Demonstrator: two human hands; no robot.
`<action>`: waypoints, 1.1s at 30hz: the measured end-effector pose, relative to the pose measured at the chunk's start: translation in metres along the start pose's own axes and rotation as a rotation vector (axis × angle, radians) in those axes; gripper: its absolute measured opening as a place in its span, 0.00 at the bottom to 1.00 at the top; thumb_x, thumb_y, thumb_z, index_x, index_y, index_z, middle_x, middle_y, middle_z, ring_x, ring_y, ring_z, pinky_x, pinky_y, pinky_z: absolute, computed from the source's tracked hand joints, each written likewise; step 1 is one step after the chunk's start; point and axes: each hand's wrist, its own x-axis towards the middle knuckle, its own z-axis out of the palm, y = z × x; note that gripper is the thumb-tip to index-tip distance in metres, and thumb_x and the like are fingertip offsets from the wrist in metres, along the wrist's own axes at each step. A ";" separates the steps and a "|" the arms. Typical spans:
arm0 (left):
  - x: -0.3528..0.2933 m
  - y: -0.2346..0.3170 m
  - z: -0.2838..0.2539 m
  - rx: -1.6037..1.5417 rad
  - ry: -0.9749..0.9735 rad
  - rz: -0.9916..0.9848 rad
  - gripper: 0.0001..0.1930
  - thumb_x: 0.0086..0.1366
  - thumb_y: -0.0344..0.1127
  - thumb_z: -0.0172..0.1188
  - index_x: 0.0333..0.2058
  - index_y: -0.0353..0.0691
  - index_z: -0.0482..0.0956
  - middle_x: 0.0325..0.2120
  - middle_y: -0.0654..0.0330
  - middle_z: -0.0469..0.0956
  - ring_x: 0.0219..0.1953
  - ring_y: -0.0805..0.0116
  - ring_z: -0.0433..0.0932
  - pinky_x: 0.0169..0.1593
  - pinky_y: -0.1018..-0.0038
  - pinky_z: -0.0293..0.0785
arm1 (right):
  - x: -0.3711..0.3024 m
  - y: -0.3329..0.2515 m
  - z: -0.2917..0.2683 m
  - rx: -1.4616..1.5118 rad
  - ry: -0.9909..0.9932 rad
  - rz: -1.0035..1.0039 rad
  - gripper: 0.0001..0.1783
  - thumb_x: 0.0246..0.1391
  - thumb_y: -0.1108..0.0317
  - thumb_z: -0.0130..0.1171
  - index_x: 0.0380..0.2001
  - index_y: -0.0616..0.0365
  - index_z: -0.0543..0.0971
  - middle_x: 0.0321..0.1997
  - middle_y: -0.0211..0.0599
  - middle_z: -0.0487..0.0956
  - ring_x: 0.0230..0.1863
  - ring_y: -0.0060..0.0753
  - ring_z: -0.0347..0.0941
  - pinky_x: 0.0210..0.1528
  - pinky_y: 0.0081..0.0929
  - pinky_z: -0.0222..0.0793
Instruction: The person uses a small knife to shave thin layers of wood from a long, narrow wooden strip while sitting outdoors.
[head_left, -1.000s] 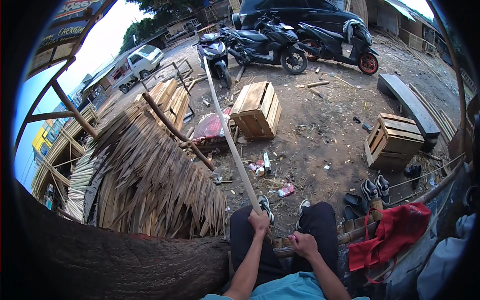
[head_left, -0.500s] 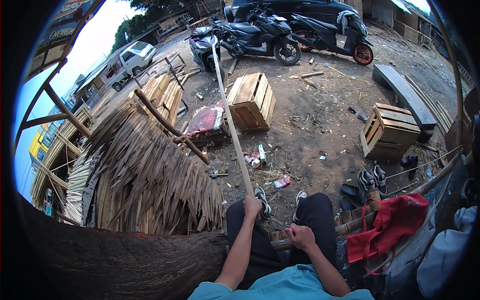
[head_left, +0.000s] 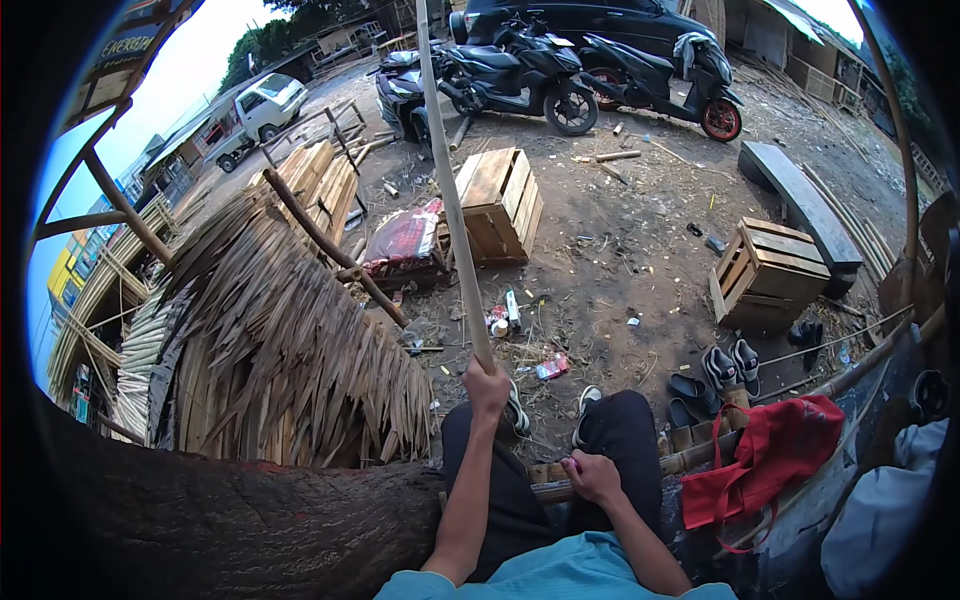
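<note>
Wrapped round the lower end of a long, pale wooden strip (head_left: 452, 205) is my left hand (head_left: 487, 387), in front of my left knee. The strip rises away from me, past the top of the view. My right hand (head_left: 598, 478) is closed over my lap, between the knees. A bit of something pink shows at its thumb side; the rest is hidden in the fingers, so I cannot make out what it is. The two hands are apart.
Slatted wooden crates stand on the dirt ahead (head_left: 497, 205) and right (head_left: 772, 270). Dry thatch (head_left: 300, 330) is at my left. A red bag (head_left: 765, 465) lies right, near sandals (head_left: 692, 398) and shoes (head_left: 730, 368). Motorbikes (head_left: 520, 75) are parked at the back.
My left hand has risen and moved slightly left, tilting the strip up so its far end leaves the top of the view. My right hand stays closed over the lap.
</note>
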 end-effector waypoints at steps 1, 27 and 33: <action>0.014 0.008 -0.006 -0.028 -0.008 0.004 0.09 0.55 0.32 0.55 0.28 0.29 0.70 0.19 0.44 0.75 0.28 0.44 0.77 0.32 0.59 0.70 | 0.001 0.001 0.000 0.004 -0.009 -0.002 0.21 0.56 0.49 0.46 0.20 0.55 0.69 0.16 0.46 0.72 0.23 0.52 0.72 0.24 0.46 0.65; -0.121 -0.138 0.029 -0.008 -0.380 -0.279 0.11 0.57 0.35 0.56 0.35 0.35 0.70 0.22 0.49 0.77 0.29 0.49 0.78 0.32 0.60 0.72 | 0.000 0.001 0.004 0.066 0.008 0.019 0.21 0.56 0.50 0.46 0.22 0.56 0.70 0.18 0.48 0.73 0.24 0.53 0.72 0.25 0.45 0.65; -0.117 -0.074 0.005 -0.970 -0.737 -1.159 0.13 0.67 0.43 0.46 0.26 0.44 0.63 0.12 0.68 0.59 0.12 0.76 0.60 0.17 0.77 0.59 | 0.001 0.005 0.002 0.058 0.040 0.013 0.20 0.57 0.52 0.45 0.21 0.57 0.69 0.17 0.48 0.71 0.22 0.53 0.71 0.23 0.43 0.63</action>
